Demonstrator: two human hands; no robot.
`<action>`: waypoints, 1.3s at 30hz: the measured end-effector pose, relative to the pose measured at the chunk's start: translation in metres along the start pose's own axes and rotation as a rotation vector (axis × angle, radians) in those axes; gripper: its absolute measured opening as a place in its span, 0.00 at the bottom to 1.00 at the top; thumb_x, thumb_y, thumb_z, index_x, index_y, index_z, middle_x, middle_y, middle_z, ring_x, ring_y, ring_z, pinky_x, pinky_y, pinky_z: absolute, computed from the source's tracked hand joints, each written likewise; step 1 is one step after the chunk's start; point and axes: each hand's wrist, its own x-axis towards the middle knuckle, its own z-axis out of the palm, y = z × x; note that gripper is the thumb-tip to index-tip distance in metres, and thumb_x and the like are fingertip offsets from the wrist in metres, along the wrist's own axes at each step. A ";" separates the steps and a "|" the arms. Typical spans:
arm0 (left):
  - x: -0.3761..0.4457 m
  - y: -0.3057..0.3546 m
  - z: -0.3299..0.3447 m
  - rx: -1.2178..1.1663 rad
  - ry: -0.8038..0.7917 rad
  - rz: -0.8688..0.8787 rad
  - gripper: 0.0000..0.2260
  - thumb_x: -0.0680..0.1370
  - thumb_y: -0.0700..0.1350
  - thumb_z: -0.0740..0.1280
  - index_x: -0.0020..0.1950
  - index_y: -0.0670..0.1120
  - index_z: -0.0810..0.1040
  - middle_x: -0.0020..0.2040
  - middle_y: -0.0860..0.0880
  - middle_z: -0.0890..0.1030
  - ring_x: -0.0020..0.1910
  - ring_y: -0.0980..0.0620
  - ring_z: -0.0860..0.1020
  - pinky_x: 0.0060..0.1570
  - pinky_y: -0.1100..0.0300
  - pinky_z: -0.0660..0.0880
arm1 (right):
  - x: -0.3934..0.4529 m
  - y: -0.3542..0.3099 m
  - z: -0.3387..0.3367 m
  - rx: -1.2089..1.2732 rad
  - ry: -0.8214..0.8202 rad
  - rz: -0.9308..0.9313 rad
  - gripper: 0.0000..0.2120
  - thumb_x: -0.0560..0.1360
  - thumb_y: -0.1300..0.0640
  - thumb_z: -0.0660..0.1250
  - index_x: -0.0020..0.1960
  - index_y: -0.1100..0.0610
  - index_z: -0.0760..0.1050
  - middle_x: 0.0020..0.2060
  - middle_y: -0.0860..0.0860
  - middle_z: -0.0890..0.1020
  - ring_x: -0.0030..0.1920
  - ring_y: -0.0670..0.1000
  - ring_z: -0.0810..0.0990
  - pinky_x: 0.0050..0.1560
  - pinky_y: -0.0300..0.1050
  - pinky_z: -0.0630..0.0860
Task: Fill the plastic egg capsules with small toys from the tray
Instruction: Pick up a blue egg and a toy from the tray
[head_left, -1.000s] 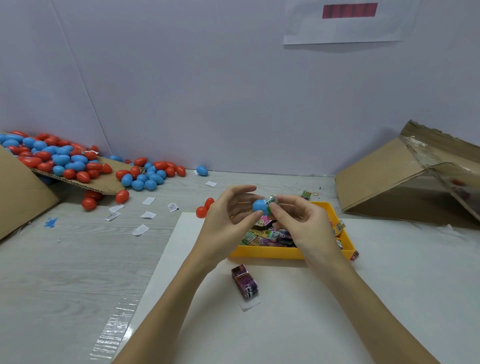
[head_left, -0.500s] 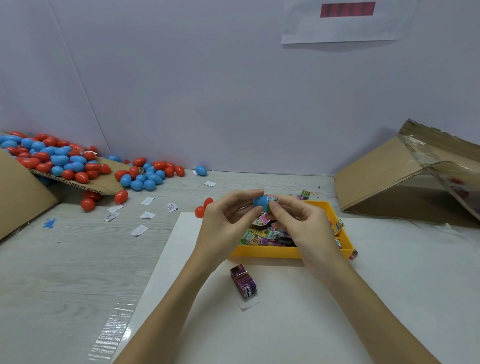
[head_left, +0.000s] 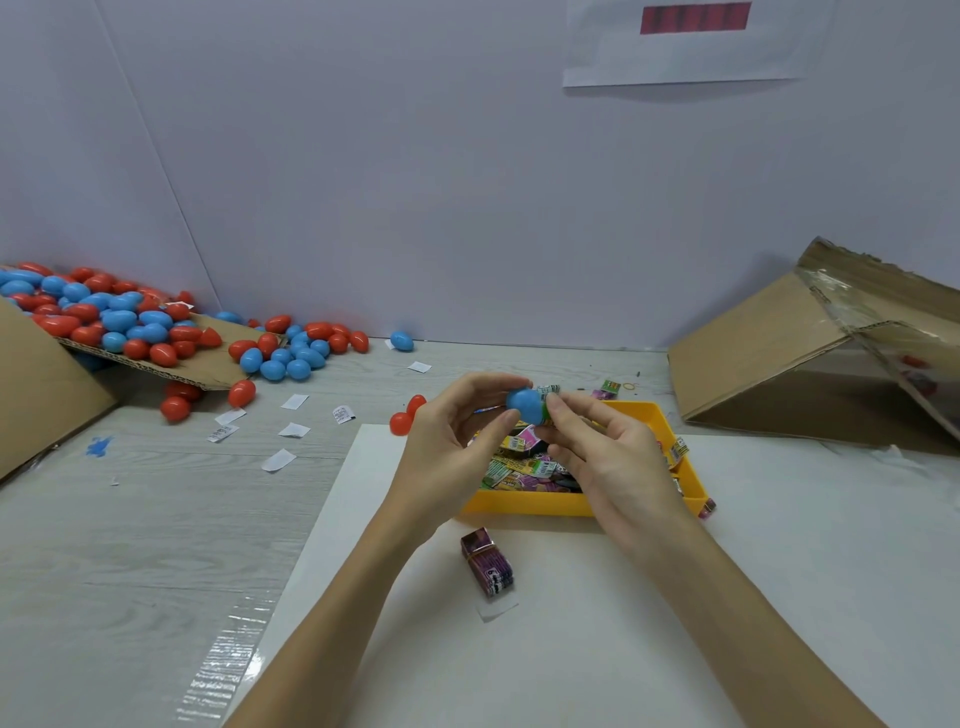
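Observation:
My left hand (head_left: 451, 441) pinches a blue egg capsule half (head_left: 524, 405) between thumb and fingers, above the far left part of the yellow tray (head_left: 524, 505). My right hand (head_left: 608, 452) holds a small green toy packet (head_left: 546, 410) against the capsule's open side, its fingertips touching the capsule. The tray holds several small colourful toy packets (head_left: 524, 465). A purple toy bundle (head_left: 487, 562) lies on the white mat in front of the tray. Two red capsule halves (head_left: 406, 415) lie just left of my left hand.
A pile of red and blue egg capsules (head_left: 119, 322) spills off a cardboard flap at the far left. Paper slips (head_left: 280, 460) are scattered on the grey table. An open cardboard box (head_left: 810, 358) lies tipped at the right. The white mat (head_left: 623, 623) covers the near table.
Both hands rose slightly with the blue capsule half. The packet in my right hand has gone further into the capsule and shows less than before.

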 end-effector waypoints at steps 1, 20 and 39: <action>0.000 0.000 0.000 0.003 0.002 0.001 0.13 0.81 0.36 0.70 0.63 0.47 0.81 0.58 0.55 0.85 0.62 0.53 0.82 0.61 0.62 0.78 | 0.000 0.000 0.000 -0.010 -0.001 -0.002 0.16 0.71 0.51 0.75 0.56 0.57 0.84 0.47 0.52 0.88 0.46 0.48 0.87 0.42 0.37 0.80; 0.000 0.001 0.000 0.053 -0.004 -0.003 0.13 0.81 0.37 0.70 0.64 0.48 0.81 0.58 0.56 0.84 0.61 0.54 0.82 0.61 0.61 0.79 | -0.003 -0.001 0.002 -0.095 0.029 -0.023 0.16 0.70 0.46 0.75 0.54 0.52 0.86 0.47 0.52 0.88 0.47 0.48 0.86 0.44 0.39 0.80; -0.004 -0.001 0.011 0.089 0.070 0.099 0.18 0.77 0.43 0.76 0.67 0.49 0.82 0.61 0.55 0.84 0.63 0.49 0.81 0.63 0.53 0.78 | -0.009 -0.011 0.004 0.130 -0.129 0.255 0.17 0.75 0.52 0.74 0.60 0.61 0.83 0.49 0.54 0.87 0.49 0.49 0.86 0.46 0.39 0.81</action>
